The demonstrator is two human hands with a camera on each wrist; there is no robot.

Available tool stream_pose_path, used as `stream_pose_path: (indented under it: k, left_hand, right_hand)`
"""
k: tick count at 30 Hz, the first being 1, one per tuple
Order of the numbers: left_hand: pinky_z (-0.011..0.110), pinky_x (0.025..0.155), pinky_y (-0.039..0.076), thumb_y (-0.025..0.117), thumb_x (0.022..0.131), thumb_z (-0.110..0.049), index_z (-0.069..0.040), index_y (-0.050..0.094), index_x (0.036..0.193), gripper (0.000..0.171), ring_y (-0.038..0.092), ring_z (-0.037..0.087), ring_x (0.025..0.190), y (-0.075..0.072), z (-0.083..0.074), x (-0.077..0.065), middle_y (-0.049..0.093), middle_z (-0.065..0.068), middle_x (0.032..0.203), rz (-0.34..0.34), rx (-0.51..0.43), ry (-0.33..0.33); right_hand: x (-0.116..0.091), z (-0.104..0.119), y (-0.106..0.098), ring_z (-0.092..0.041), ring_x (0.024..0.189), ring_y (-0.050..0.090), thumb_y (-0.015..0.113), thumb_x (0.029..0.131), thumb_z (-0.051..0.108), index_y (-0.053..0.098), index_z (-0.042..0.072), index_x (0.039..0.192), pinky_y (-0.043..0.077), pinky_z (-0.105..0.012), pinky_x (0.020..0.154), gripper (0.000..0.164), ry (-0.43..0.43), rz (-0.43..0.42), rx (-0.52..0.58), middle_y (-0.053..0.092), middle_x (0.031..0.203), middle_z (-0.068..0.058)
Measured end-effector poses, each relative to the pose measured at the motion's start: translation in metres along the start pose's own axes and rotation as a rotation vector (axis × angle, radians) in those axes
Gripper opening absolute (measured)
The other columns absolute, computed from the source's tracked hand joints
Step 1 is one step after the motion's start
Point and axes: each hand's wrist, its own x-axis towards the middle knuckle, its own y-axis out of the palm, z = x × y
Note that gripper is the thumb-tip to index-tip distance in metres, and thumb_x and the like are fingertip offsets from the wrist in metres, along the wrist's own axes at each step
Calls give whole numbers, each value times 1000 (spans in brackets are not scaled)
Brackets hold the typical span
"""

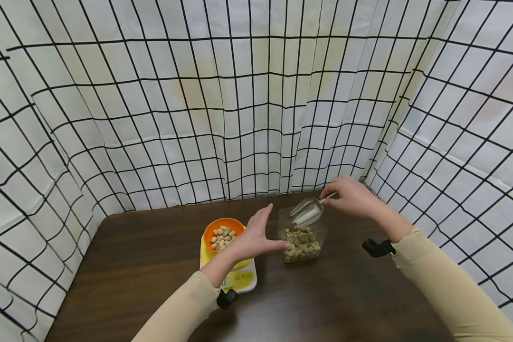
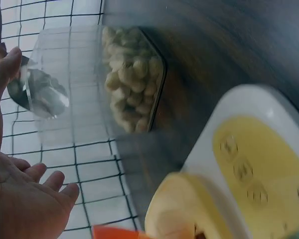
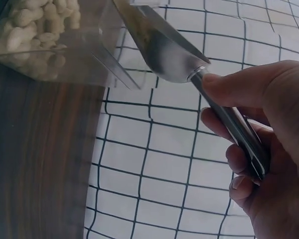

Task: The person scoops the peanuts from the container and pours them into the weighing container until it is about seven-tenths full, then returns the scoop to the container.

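Observation:
My right hand (image 1: 350, 197) grips a metal scoop (image 1: 309, 213) by its handle, fingers wrapped round it in the right wrist view. The scoop's bowl tilts down over a clear square container (image 2: 84, 99), which holds unshelled peanuts (image 1: 301, 246) in its lower part. My left hand (image 1: 253, 237) is spread, thumb and fingers apart, beside the container's left side, with the thumb tip right at its wall in the head view. Behind my left forearm stands an orange bowl (image 1: 208, 230) with peanuts in it, on a white and yellow kitchen scale (image 1: 247, 280). The forearm hides part of the scale's display.
Everything stands on a dark brown wooden table (image 1: 145, 256). White curtains (image 1: 239, 95) with a black grid rise along the table's back and sides. A black wrist strap (image 1: 378, 248) sits by the right sleeve, and another (image 1: 227, 299) by the left.

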Motion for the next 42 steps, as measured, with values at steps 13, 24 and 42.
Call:
stream_pose_path:
  k: [13,24,42]
  left_hand:
    - [59,118,25,80,84,-56,-22,10,166,113,9,39,154,18,-1,20,16,8,169,37,-42,-42]
    - [60,118,24,80,85,-52,-21,17,165,107,9,40,154,21,1,22,22,6,167,19,-47,-44]
    - [59,116,29,83,85,-47,-18,20,164,105,17,40,152,20,1,23,27,9,165,-1,-47,-38]
  right_hand:
    - [8,13,28,-24,86,56,80,89,14,80,16,94,48,-43,79,5,-115,-10,-264,67,94,0]
    - [15,22,49,-24,86,56,77,90,11,80,12,93,50,-40,78,4,-89,72,-259,67,92,-2]
    - [5,-14,44,-21,102,64,69,100,25,76,17,111,52,-45,84,15,180,174,286,68,114,-2]
